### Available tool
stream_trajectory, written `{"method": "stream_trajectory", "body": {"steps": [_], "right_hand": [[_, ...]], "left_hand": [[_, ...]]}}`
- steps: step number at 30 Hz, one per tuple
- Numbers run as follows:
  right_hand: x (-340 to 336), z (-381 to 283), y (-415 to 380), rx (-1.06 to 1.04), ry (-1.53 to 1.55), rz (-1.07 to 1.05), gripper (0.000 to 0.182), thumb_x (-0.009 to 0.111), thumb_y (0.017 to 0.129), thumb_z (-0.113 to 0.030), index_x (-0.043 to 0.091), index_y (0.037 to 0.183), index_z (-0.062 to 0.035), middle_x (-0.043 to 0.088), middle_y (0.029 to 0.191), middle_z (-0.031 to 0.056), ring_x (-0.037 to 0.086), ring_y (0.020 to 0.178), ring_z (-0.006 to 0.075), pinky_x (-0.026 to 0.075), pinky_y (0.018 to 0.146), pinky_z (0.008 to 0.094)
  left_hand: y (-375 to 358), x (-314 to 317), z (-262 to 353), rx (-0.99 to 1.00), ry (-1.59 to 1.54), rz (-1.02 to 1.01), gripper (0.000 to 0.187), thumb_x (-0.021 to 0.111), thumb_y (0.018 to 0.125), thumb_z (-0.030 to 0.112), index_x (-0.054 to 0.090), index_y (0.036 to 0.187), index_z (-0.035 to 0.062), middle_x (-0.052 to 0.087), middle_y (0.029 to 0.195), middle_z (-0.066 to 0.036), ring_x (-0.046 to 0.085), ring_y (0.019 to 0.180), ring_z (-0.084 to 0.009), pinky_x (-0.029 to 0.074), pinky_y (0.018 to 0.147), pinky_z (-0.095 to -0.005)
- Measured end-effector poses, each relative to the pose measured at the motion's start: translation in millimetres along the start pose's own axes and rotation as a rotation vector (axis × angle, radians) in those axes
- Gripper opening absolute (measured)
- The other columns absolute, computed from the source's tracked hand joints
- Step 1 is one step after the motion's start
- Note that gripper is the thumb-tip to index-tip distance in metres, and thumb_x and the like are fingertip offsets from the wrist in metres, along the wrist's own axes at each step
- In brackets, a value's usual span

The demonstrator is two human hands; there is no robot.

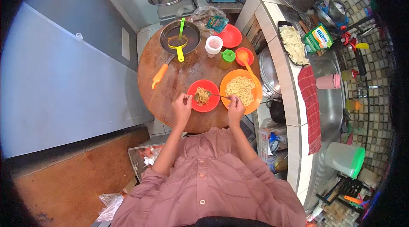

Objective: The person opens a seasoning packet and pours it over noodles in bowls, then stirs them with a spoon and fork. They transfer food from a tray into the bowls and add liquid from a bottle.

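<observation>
A red bowl (195, 105) with a small heap of brownish noodles (202, 96) stands near the front of the round wooden table. My right hand (235, 107) is closed on the handle of a thin metal utensil (221, 96), whose far end lies in these noodles, so its kind is hidden. At the bowl's left rim, my left hand (182, 106) has its fingers pinched together; what they hold is too small to tell. To the right, an orange plate (228, 79) carries a larger pile of pale noodles (240, 89), close beyond my right hand.
On the wooden table (153, 56) are a frying pan (194, 33) with a yellow strainer (179, 48), a white cup (214, 46), a green-lidded jar (227, 58), a red plate (230, 35) and an orange ladle (247, 61). A tiled counter (294, 120) borders the right side.
</observation>
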State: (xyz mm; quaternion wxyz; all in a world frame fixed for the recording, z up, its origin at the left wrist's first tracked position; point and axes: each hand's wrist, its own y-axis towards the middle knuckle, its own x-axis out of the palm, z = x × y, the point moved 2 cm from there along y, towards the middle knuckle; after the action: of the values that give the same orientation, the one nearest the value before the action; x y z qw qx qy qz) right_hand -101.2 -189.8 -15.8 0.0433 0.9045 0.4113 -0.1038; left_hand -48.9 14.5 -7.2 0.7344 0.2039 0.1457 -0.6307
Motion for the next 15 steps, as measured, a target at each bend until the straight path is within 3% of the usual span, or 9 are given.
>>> {"method": "stream_trajectory", "body": {"steps": [4,7,9,12,15], "right_hand": [[12,6,11,-0.026,0.026,-0.011,0.021,0.048,0.088,-0.014,0.061,0.089,0.0024,0.061,0.070,0.0060,0.052,0.052,0.0086,0.042,0.051,0.0237],[20,17,12,-0.094,-0.064,-0.098,0.020,0.048,0.088,-0.013,0.061,0.090,0.0020,0.062,0.071,0.0076,0.053,0.052,0.0096,0.043,0.051,0.0247],[21,20,13,-0.044,-0.169,-0.175,0.019,0.049,0.087,-0.012,0.061,0.090,0.0019,0.063,0.072,0.0093,0.053,0.052,0.0109,0.043,0.052,0.0256],[11,9,15,-0.185,-0.124,-0.092,0.019,0.050,0.087,-0.012,0.061,0.090,0.0021,0.063,0.074,0.0113,0.055,0.052,0.0122,0.044,0.051,0.0268],[12,21,20,-0.194,-0.076,-0.108,0.019,0.049,0.087,-0.013,0.061,0.091,0.0016,0.064,0.076,0.0097,0.055,0.052,0.0112,0.043,0.048,0.0250]], "left_hand": [[8,6,-9,-0.027,-0.008,0.050,0.016,0.063,0.077,0.010,0.054,0.070,-0.0014,0.061,0.065,-0.012,0.060,0.060,-0.0140,0.046,0.057,-0.0291],[8,8,-14,0.066,0.059,0.034,0.015,0.063,0.077,0.010,0.054,0.071,-0.0014,0.062,0.068,-0.013,0.062,0.062,-0.0177,0.047,0.058,-0.0296],[8,6,-15,0.054,0.008,-0.026,0.015,0.061,0.078,0.013,0.055,0.072,0.0000,0.062,0.073,-0.014,0.062,0.068,-0.0261,0.046,0.059,-0.0343],[5,-3,-14,0.044,0.041,-0.023,0.015,0.062,0.077,0.012,0.055,0.072,-0.0003,0.061,0.071,-0.014,0.061,0.066,-0.0271,0.046,0.059,-0.0342],[3,-7,-21,0.007,-0.008,-0.071,0.016,0.063,0.076,0.012,0.054,0.071,-0.0001,0.061,0.069,-0.014,0.061,0.064,-0.0280,0.046,0.058,-0.0343]]}}
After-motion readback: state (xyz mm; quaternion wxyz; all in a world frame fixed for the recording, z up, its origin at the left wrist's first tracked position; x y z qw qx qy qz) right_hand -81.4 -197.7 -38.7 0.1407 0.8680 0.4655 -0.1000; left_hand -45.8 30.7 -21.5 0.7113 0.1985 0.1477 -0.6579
